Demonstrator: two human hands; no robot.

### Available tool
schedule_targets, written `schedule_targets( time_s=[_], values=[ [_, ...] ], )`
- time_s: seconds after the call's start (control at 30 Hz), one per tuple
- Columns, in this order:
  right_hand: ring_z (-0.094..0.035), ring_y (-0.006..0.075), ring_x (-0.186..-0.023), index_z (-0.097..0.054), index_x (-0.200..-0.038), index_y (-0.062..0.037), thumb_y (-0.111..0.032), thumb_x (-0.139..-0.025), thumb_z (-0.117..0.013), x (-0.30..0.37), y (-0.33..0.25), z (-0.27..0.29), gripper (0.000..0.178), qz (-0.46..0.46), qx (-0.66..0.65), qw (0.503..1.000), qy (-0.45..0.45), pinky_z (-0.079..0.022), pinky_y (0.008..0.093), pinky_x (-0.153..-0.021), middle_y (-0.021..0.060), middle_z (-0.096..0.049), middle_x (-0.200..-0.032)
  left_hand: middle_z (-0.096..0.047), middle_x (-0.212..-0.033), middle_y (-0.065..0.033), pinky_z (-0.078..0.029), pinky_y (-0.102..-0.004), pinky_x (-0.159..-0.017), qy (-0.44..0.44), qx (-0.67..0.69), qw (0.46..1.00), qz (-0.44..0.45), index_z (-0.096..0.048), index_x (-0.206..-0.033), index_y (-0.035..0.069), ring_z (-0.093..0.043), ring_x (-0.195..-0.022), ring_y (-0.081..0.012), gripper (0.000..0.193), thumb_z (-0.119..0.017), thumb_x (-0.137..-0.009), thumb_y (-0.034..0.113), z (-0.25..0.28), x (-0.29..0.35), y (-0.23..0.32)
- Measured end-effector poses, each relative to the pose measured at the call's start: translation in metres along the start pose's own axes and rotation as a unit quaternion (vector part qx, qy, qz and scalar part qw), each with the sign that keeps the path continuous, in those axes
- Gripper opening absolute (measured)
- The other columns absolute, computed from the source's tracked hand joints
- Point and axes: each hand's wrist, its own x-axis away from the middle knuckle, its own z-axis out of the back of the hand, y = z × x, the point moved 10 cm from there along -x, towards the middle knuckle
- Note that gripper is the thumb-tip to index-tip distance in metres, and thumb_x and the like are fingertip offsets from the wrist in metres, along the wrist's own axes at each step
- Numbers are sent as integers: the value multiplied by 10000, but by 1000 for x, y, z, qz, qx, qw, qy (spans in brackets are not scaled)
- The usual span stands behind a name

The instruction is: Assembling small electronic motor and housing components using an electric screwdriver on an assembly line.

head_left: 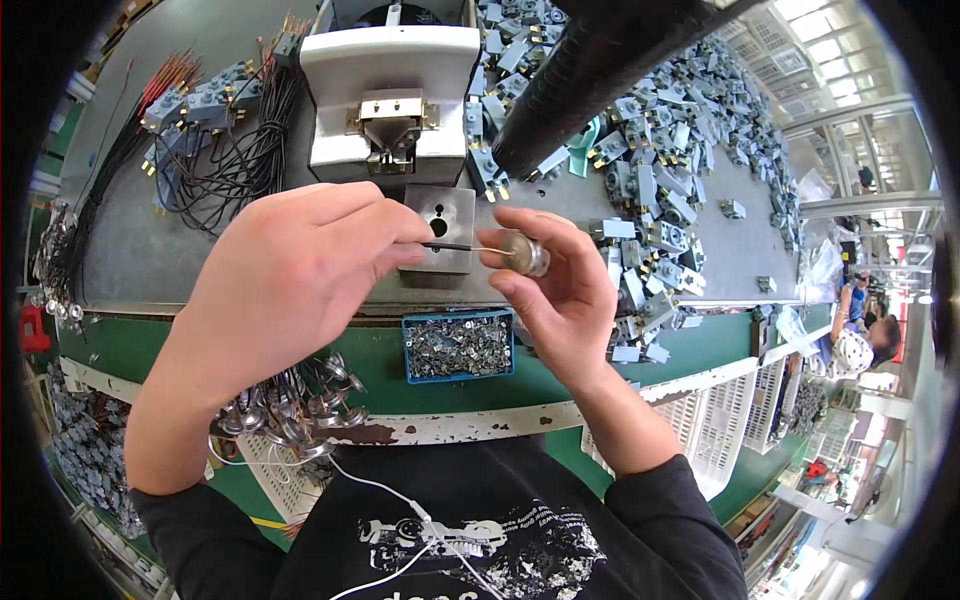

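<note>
Round metal part sits in the right hand, whose grip is closed around it between thumb and fingers, held over the near side of the bench. The left hand has its grip pinched on a thin black lead, which points at the part, in front of a steel block. Nearer the body stands a blue tray of small metal pieces.

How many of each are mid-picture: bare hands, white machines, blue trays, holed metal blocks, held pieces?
Hands, left hand and right hand: 2
White machine: 1
Blue tray: 1
Holed metal block: 1
Held pieces, round metal part and black lead: 2
Total: 7
</note>
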Motion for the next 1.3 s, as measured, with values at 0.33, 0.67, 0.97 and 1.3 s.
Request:
schedule_targets(
  time_s=[0.33, 0.67, 0.97, 1.3],
  values=[
    [-646, 84, -862, -646, -1163, 14, -189, -1106, -522, -21, -1, -19, 244, -218, 1, 969, -114, -581, 268, -810, 31, -649, -994, -566, -752, -34, -446, -379, -591, -6, -44, 995, -86, -670, -877, 105, -552, -674, -235, 178, -804, -762, 130, -12, 12, 4],
    [-712, 147, -1017, -638, -1333, 31, -20, -884, -805, -9, -11, -20, 482, -209, 168, 935, -233, -572, 305, -893, 103, -745, -1102, -565, -823, -18, -499, -354, -693, -13, -14, 996, -90, -675, -891, 105, -609, -806, -213, 90, -716, -823, 149, -13, 17, 13],
    [-730, 198, -1004, -601, -1340, 90, -34, -957, -726, 1, -2, -17, 422, -238, -89, 958, -134, -594, 334, -918, 156, -741, -1105, -617, -877, 14, -461, -360, -643, 32, 7, 995, -93, -743, -947, 173, -602, -749, -207, 216, -798, -754, 94, -14, 19, 8],
    [-733, 187, -961, -454, -1201, 6, 53, -977, -639, 3, 36, -67, 295, -359, -114, 794, -476, -609, 331, -827, 158, -733, -1047, -643, -930, 84, -403, -336, -620, -101, 51, 963, -244, -747, -921, 234, -616, -783, -149, 186, -801, -762, 156, -50, 35, 19]
  ],
)
